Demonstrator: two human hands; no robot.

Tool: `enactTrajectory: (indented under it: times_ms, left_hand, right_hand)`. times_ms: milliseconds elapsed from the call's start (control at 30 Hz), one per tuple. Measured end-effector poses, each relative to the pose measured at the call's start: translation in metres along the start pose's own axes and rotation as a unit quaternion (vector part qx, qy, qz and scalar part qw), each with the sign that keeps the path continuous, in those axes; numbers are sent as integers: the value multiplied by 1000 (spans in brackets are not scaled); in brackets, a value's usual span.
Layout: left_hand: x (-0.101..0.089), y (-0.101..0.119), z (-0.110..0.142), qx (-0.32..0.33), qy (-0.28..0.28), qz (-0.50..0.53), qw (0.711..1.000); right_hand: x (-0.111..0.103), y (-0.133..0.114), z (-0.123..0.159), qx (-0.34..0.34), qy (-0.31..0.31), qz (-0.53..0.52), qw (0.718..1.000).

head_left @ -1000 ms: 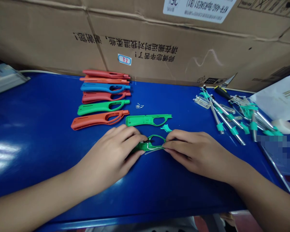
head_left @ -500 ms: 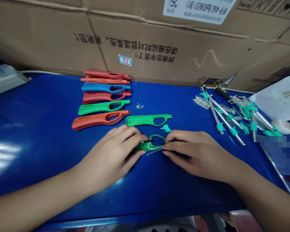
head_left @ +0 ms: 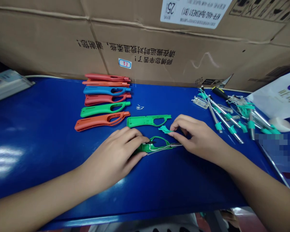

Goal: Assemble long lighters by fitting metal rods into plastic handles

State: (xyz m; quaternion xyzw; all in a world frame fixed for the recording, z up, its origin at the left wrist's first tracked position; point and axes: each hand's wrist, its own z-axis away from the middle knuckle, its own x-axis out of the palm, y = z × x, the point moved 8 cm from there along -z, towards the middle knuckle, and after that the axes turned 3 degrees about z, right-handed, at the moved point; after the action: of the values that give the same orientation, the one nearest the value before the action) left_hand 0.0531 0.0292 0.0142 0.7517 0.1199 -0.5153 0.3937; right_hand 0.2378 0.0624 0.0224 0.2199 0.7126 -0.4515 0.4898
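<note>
My left hand (head_left: 122, 156) is closed on a green lighter shell half (head_left: 159, 147), gripping its handle end. Inside the shell are a white wire and a small black part, and a metal tube sticks out of its right end. A thin clear tube lies along its lower edge. My right hand (head_left: 195, 137) pinches a small teal trigger piece (head_left: 164, 129) between thumb and forefinger, just above the shell's right end. Behind it lies a second green shell half (head_left: 148, 120), its inner side up.
Several red, orange, blue and green lighter shells (head_left: 102, 120) are stacked in a row at back left. Tiny white pins (head_left: 139, 107) lie beside them. Metal tubes with teal parts (head_left: 223, 119) and a screwdriver (head_left: 219, 93) lie at right. A cardboard box (head_left: 135, 38) stands along the back.
My right hand has left the right end of the shell, moved up, and taken hold of the teal trigger piece. My left hand keeps its grip on the shell.
</note>
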Motion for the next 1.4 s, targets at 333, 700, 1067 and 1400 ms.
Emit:
enactTrajectory:
  times_ms: [333,700,1067,1400]
  left_hand:
    - [2,-1,1,-6,-9,11,1000]
    - [2,0,0,3,-2,25,1000]
    - [0,3,-1,14,4,31,999]
    - [-1,4,-2,14,3,41,999]
  right_hand:
    - [14,-32,11,-124,-75,107,984]
    - [22,-43,9,-128,-91,105,982]
    - [13,-51,15,-210,-16,113,971]
    - [13,-52,17,-234,1,136,963]
